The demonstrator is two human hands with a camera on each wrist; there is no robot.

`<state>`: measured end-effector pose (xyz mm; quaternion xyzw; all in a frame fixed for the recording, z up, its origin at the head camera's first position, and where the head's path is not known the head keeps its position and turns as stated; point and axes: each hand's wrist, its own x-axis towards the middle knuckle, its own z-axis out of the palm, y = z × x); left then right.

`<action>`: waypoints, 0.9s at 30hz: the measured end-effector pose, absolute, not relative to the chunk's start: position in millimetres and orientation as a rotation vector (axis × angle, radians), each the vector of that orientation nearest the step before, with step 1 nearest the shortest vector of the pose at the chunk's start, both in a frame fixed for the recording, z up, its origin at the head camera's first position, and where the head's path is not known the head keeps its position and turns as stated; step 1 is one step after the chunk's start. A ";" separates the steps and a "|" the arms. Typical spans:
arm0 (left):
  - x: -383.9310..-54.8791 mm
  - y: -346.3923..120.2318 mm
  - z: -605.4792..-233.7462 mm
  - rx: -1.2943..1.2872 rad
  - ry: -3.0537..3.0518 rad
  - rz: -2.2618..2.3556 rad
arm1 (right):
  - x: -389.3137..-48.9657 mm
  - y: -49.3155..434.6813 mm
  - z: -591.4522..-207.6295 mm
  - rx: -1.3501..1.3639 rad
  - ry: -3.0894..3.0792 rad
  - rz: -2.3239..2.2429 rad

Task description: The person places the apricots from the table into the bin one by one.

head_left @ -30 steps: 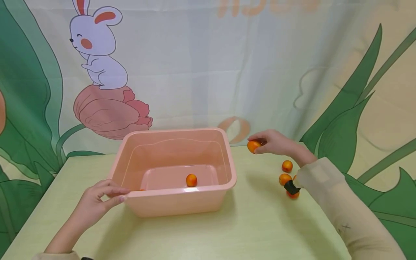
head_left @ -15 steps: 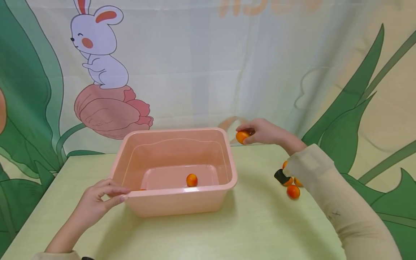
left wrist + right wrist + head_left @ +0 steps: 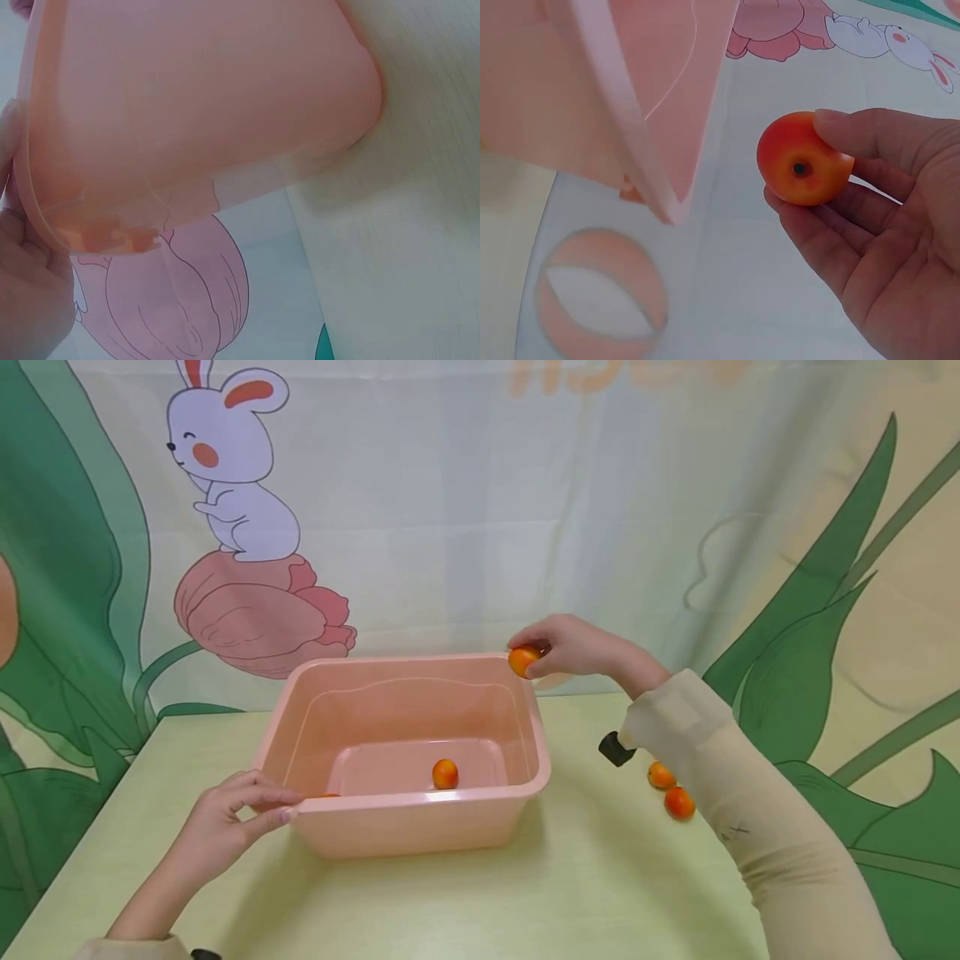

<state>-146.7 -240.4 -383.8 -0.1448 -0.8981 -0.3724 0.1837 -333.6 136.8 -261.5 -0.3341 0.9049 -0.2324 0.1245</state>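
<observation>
My right hand (image 3: 570, 646) pinches a round orange-red fruit (image 3: 801, 159) between thumb and fingers. A small dark stem spot shows on the fruit in the right wrist view. In the head view this hand is over the back right corner of a pink plastic basin (image 3: 408, 818). At the basin's front left corner, the thumb and fingers of my left hand (image 3: 225, 827) grip the rim. Inside the basin lies another orange-red fruit (image 3: 445, 774). A sliver of orange (image 3: 331, 795) peeks over the front rim near the left hand, the remainder hidden by the wall.
Two more fruits, an orange one (image 3: 661, 775) and a redder one (image 3: 679, 803), lie on the pale green table (image 3: 570, 893) beside the right sleeve (image 3: 720, 760). Behind the table hangs a printed curtain (image 3: 450, 527) with a rabbit and leaves.
My right hand has carried its fruit left and upward, from right of the basin to above its back right corner. My left hand keeps its grip on the rim.
</observation>
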 end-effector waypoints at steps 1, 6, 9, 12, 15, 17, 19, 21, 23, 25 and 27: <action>-147.0 -240.3 -383.6 -0.414 -2.528 -1.050 | -334.0 134.1 -261.2 -0.964 2.637 -0.671; -147.5 -239.8 -383.1 -0.415 -2.528 -1.054 | -337.6 120.2 -261.5 -0.950 2.618 -0.656; -147.5 -239.8 -383.1 -0.407 -2.537 -1.055 | -340.0 113.1 -261.6 -0.960 2.607 -0.651; -147.2 -239.5 -382.4 -0.407 -2.538 -1.056 | -341.6 106.9 -261.3 -0.971 2.602 -0.644; -146.8 -239.1 -381.6 -0.400 -2.544 -1.057 | -343.0 100.5 -261.7 -0.973 2.596 -0.638; -146.5 -239.0 -381.4 -0.390 -2.553 -1.058 | -344.0 96.3 -262.7 -0.973 2.586 -0.637; -146.5 -238.9 -381.6 -0.386 -2.557 -1.057 | -345.0 91.8 -264.0 -0.971 2.575 -0.637; -146.5 -239.2 -382.0 -0.388 -2.554 -1.055 | -346.2 87.5 -265.6 -0.974 2.558 -0.640; -146.5 -239.3 -382.1 -0.395 -2.547 -1.053 | -348.0 83.4 -267.3 -0.975 2.545 -0.642; -146.4 -239.4 -382.4 -0.405 -2.537 -1.053 | -350.0 79.5 -269.3 -0.971 2.532 -0.646; -146.4 -239.5 -382.7 -0.409 -2.531 -1.055 | -351.8 75.4 -271.5 -0.971 2.519 -0.648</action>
